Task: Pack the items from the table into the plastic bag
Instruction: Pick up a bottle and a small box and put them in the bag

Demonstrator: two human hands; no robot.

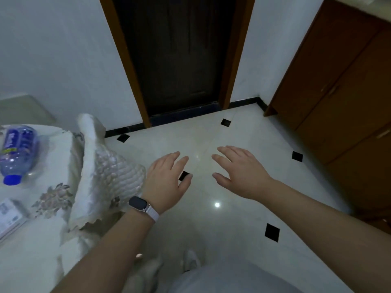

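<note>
Left hand: left hand (167, 178), centre of frame, palm down, fingers spread, holds nothing; a watch (138, 203) on the wrist.
Right hand: right hand (239, 170), just right of centre, also flat, spread and empty; apart from the left hand.
Under the hands: bare tiled floor (232, 218), not the table.
Table: table (27, 240) fills the lower left of frame, covered by a pale flowered cloth.
Bottle: bottle (18, 153) lies on its side at the far left edge, blue cap toward the bottom of frame, long axis running up and down the frame with a slight lean.
Box: a flat white box (9, 216) at the left edge, below the bottle; partly cut off by the frame.
Bag: a clear crinkled wrap (118, 176) sits at the table's right edge, touching or just beside the left hand; cannot tell whether this is the plastic bag.
Key relation: both items lie to the left of both hands; the left hand is nearer, the right well apart from them.
Judgement: nothing looks packed yet; the next reach likely goes leftward with the left hand, across the wrap, taking the bottle across its width.
</note>
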